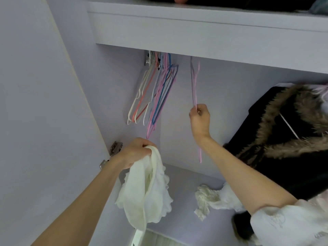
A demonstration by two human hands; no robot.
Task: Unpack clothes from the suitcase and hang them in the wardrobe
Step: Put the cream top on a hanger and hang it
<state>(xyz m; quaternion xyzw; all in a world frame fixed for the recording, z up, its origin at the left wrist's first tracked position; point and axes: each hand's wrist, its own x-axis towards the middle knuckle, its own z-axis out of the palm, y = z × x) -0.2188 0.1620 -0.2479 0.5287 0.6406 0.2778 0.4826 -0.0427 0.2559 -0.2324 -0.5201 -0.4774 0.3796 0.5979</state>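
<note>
Pinched the pink hanger [195,89] low with the right hand [199,119], best unhooked straight off the rail and carried to the cream garment [149,189] bunched in the clenched left hand [136,151].

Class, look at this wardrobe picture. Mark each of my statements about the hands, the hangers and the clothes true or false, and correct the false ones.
1. The left hand grips a cream garment. True.
2. The right hand holds a blue hanger. False: it holds a pink hanger.
3. A bunch of empty hangers hangs left of the pink hanger. True.
4. The cream garment is already on a hanger. False: it hangs bunched from the left hand.
5. A dark coat with a fur trim hangs at the right. True.
</note>
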